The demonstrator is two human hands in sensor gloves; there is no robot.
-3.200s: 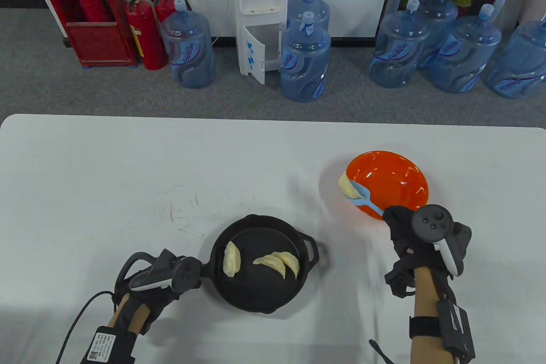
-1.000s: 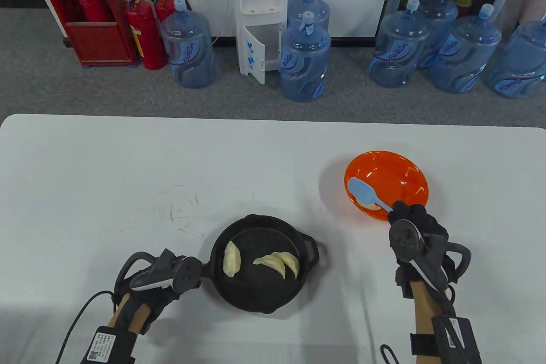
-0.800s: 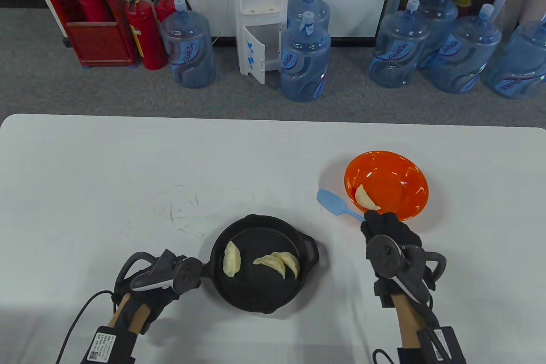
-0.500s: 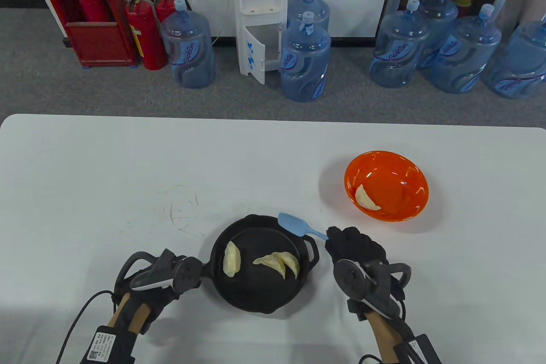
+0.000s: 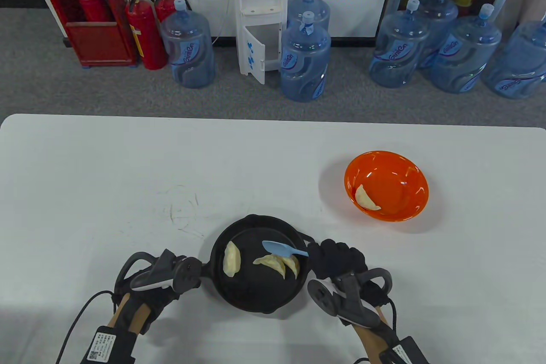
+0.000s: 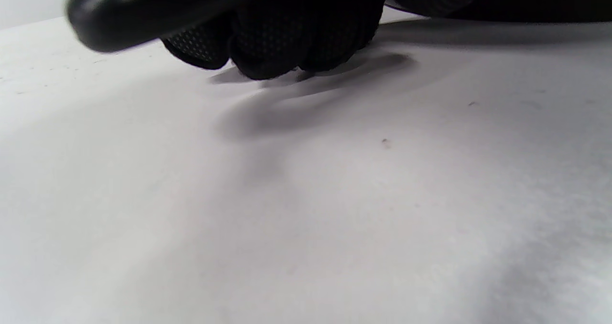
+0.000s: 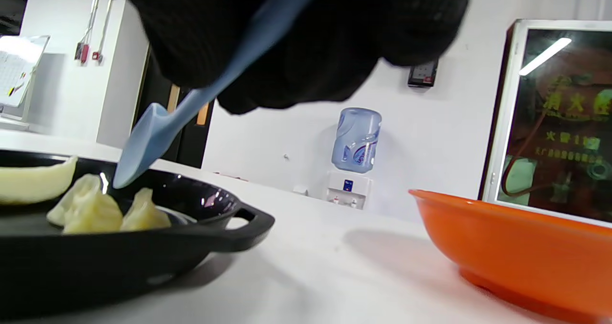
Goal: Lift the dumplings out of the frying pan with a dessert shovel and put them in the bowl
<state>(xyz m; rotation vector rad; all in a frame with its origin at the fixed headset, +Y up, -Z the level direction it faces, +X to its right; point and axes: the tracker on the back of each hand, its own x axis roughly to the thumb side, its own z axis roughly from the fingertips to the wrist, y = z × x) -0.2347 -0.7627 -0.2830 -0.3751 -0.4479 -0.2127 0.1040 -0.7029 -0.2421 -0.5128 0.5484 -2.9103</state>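
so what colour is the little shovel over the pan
Light blue; the dessert shovel shows best in the table view, against the black frying pan.

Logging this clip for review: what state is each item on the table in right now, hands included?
frying pan: on the table, three dumplings inside.
dumplings in pan: one apart at left, two touching at right.
bowl: upright, one dumpling inside.
dumpling in bowl: lying against the near-left wall.
dessert shovel: empty, blade over the pan's right pair.
right hand: grips the shovel handle.
left hand: holds the pan's handle.
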